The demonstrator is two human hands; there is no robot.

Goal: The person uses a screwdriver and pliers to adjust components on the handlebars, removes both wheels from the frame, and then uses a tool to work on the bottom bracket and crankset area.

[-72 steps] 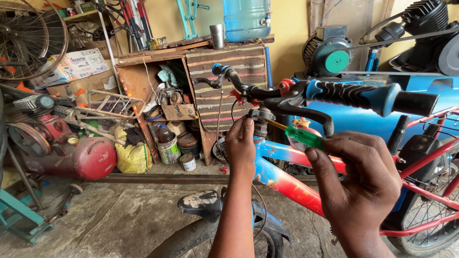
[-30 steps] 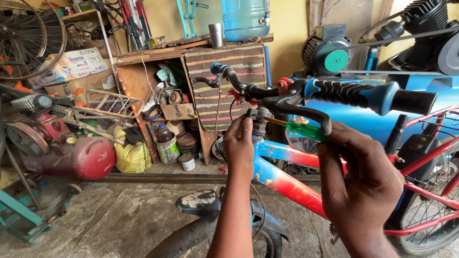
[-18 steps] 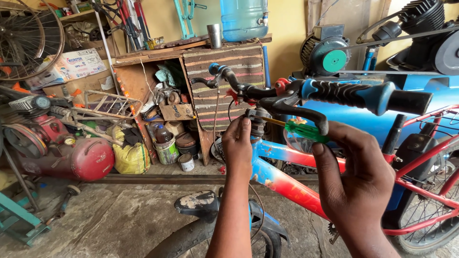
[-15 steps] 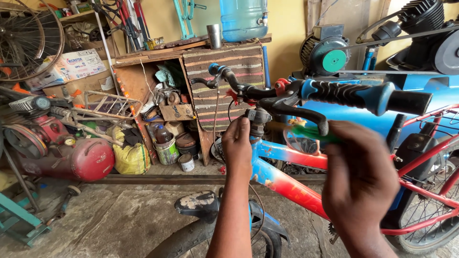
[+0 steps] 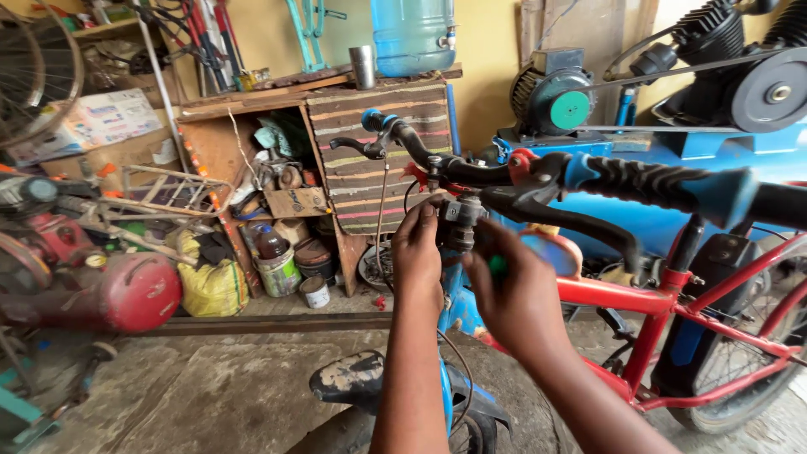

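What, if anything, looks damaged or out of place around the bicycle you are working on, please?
The front mudguard looks scuffed and caked with pale dirt. Otherwise nothing stands out: the left hand steadies the stem while the right hand grips a green-handled tool, mostly hidden.

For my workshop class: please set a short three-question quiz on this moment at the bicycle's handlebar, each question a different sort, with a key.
1. True or false: the left hand touches the dark metal stem clamp below the black handlebar.
2. The right hand is wrapped around a tool with a handle of which colour? A red, B green, C yellow.
3. Fill in: the blue plastic water bottle stands on top of the wooden ______.

Key
1. True.
2. B: a green tool handle peeks out between the fingers.
3. Cabinet.
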